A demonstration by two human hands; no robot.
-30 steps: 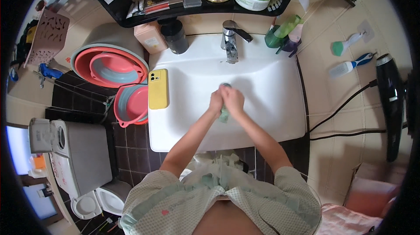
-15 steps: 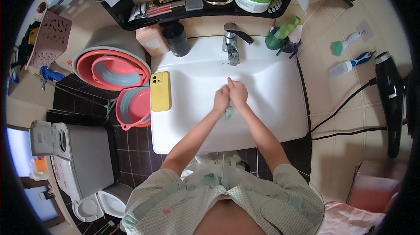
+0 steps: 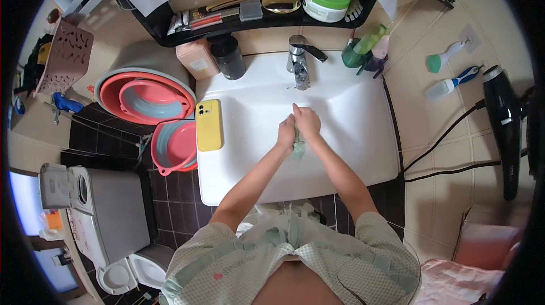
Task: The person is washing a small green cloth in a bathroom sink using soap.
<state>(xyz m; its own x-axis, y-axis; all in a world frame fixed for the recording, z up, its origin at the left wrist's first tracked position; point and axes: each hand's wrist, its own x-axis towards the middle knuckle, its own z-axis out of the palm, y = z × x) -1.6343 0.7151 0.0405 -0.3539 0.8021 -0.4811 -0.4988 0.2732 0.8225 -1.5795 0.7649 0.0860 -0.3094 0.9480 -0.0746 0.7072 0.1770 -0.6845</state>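
Both of my hands are pressed together over the basin of a white sink (image 3: pixel 352 157), below the chrome faucet (image 3: pixel 299 61). My left hand (image 3: pixel 286 130) has its fingers closed against my right hand (image 3: pixel 307 120), which is curled around from the other side. A small, pale green, crumpled thing that looks like thin cloth (image 3: pixel 299 149) is gripped between them and hangs out beneath. Most of it is hidden by the hands, so its exact kind does not show. No running water can be made out at the faucet.
A yellow phone (image 3: pixel 209 125) lies on the sink's left rim. A dark jar (image 3: pixel 228 58) and a pink bottle (image 3: pixel 197 59) stand behind it. Green cups (image 3: pixel 353 55) are at the back right. Above hangs a black shelf (image 3: pixel 227 28); a hair dryer (image 3: pixel 503 134) hangs right.
The hands stay clasped in nearly the same place. More of the green cloth-like thing now hangs below them. The whole view has shifted slightly.
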